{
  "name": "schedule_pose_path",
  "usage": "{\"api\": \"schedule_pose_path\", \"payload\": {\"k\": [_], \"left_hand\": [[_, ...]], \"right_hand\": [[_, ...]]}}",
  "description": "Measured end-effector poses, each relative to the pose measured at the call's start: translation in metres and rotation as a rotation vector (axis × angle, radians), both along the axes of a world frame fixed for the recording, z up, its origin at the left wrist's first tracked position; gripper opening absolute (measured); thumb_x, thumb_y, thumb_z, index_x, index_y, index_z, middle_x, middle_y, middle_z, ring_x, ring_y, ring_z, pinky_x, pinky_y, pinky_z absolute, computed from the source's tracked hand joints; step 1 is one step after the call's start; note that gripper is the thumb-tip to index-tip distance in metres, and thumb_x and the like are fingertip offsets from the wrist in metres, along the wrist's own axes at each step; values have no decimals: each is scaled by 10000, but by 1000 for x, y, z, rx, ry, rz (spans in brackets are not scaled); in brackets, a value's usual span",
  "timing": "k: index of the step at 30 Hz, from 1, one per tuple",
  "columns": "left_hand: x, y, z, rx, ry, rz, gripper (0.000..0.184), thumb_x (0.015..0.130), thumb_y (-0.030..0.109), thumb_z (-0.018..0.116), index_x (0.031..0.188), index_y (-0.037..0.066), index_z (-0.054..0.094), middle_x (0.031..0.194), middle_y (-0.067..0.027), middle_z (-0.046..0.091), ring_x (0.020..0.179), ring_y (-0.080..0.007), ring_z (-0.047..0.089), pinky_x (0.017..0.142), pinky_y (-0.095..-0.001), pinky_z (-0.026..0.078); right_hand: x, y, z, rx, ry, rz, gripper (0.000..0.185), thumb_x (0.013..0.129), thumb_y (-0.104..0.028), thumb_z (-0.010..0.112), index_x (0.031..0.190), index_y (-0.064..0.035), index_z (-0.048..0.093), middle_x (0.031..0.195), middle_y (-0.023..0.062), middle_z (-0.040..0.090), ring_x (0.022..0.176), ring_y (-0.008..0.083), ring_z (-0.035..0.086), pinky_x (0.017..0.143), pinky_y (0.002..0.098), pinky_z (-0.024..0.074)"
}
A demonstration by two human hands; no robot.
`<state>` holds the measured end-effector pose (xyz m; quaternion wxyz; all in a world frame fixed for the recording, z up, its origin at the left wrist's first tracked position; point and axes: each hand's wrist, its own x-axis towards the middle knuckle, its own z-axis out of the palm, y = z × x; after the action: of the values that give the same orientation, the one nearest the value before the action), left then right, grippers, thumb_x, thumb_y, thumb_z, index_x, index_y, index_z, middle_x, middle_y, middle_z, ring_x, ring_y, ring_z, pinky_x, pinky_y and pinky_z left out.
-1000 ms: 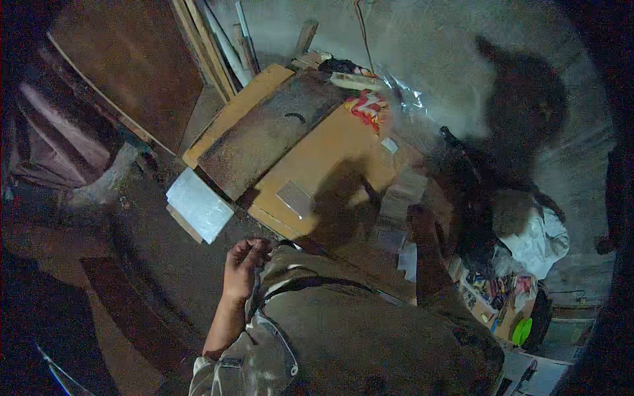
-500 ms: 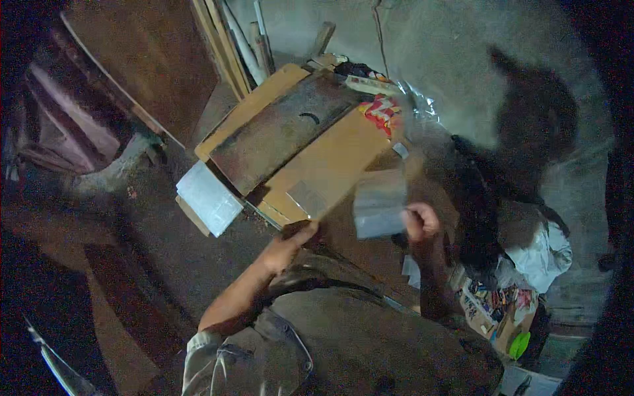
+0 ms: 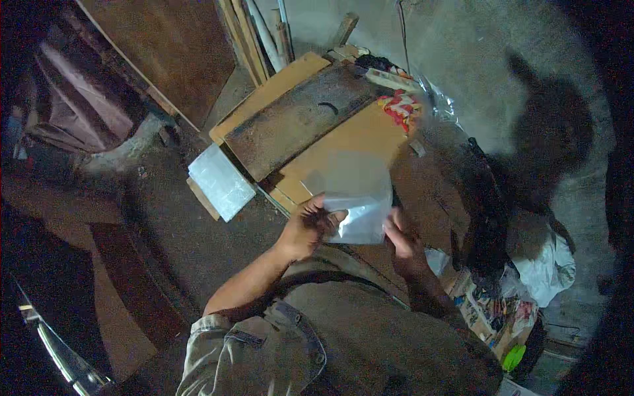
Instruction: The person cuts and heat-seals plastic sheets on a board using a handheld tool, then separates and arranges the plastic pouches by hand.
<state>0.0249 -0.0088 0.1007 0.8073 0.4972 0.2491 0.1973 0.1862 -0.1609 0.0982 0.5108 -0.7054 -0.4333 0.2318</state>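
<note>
A clear plastic bag (image 3: 362,210) is stretched between my two hands, shiny and see-through, over the near end of the brown cardboard (image 3: 323,162). My left hand (image 3: 304,232) is closed on the bag's left edge, its thumb lying on the plastic. On the opposite edge, my right hand (image 3: 401,239) pinches the bag; its fingertips are a little blurred. Beyond the bag, a dark worn board (image 3: 290,125) with a curved black mark lies on the cardboard. A stack of pale plastic sheets or bags (image 3: 221,183) sits to the left of the board.
A red, yellow and white packet (image 3: 401,111) lies at the cardboard's far right corner. To the right are a white sack (image 3: 547,264) and a box of mixed scraps (image 3: 498,310). Wooden sticks (image 3: 243,39) lean at the back.
My right hand has brought the plastic bag left, in front of me. My left hand has left the cardboard edge and taken hold of the bag. The view has shifted slightly.
</note>
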Motion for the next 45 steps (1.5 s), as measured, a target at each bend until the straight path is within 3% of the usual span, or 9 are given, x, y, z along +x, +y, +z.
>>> {"api": "schedule_pose_path", "payload": {"k": [6,14,20,26,29,32,34,41,45], "left_hand": [[-3,-7,-16,35,-58,158,105,864,110,640,909,42,573,760,36,573,687,-51,480,612,-232,397],[-16,-3,-10,168,212,56,287,932,213,544,718,25,504,634,12,479,616,-89,434,564,-266,385],[-16,0,-32,566,270,129,329,960,291,487,790,21,566,629,16,503,581,-86,437,538,-262,381],[-14,2,-10,510,266,170,330,965,281,473,804,10,570,631,-20,523,600,-107,458,559,-285,401],[-10,0,-2,555,240,208,311,965,248,473,785,10,562,633,-27,533,603,-106,461,562,-288,404],[-7,-2,-6,321,211,174,287,966,214,473,784,9,557,637,-33,543,609,-105,486,571,-289,418],[-5,0,-26,521,219,184,281,968,204,467,788,6,554,645,-38,556,615,-113,512,581,-288,430],[9,-2,-18,286,156,116,288,940,222,521,797,-25,552,651,-77,530,650,-173,515,628,-327,442],[18,-5,1,538,207,226,306,902,251,581,1023,-28,548,911,-146,578,845,-222,558,751,-325,453]], "right_hand": [[0,10,3,-128,546,17,181,869,-143,621,987,-6,613,865,4,628,812,70,548,742,217,418],[0,12,0,-28,408,60,173,858,-156,635,958,-15,625,821,12,629,741,90,558,712,248,437],[5,6,-27,88,588,37,148,877,-114,593,992,-25,616,885,18,623,768,91,543,705,257,417],[6,8,-1,37,49,57,126,816,-135,693,891,-59,625,814,13,604,742,105,551,682,262,435],[21,4,-17,-82,623,-63,122,818,-133,688,896,-57,632,790,5,600,723,111,554,670,246,426],[24,1,-29,-6,64,30,117,822,-145,678,871,-54,626,722,-21,582,676,88,537,623,230,414],[10,12,2,55,552,-124,130,819,-168,673,853,-53,623,697,-32,578,648,71,515,612,229,407],[22,-2,5,-44,320,-201,157,821,-200,668,838,-50,626,773,-2,621,681,63,520,640,226,410],[22,-1,7,-77,234,-211,183,823,-206,667,890,-44,617,789,1,620,719,78,537,660,242,428]]}}
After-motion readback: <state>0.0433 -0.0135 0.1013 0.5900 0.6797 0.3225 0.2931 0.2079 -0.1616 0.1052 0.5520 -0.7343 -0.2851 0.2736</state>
